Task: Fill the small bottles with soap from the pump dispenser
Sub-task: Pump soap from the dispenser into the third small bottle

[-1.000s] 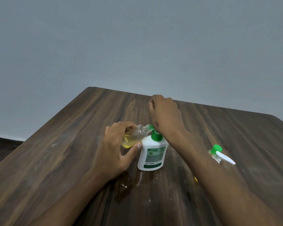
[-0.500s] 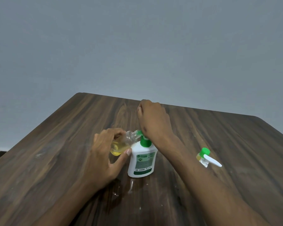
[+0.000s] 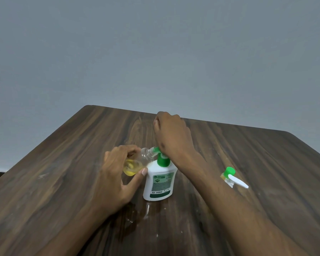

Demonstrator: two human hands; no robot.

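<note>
A white pump dispenser [image 3: 159, 182] with a green collar and pump head stands upright mid-table. My right hand [image 3: 172, 137] rests on top of the pump head, fingers curled over it and hiding most of it. My left hand [image 3: 116, 172] grips a small clear bottle [image 3: 139, 161] tilted on its side, its threaded mouth against the green nozzle. Yellow soap pools in the bottle's lower end. A second small bottle [image 3: 228, 177] with a green cap and white spout lies on the table to the right, partly behind my right forearm.
The dark wood table [image 3: 63, 182] has a wet smear [image 3: 146, 209] in front of the dispenser. Its far edge meets a plain grey wall. At the left the table edge drops to a dark floor.
The view shifted slightly, so everything sits a little differently in the frame. Both hands keep their hold, with the bottle mouth still at the nozzle.
</note>
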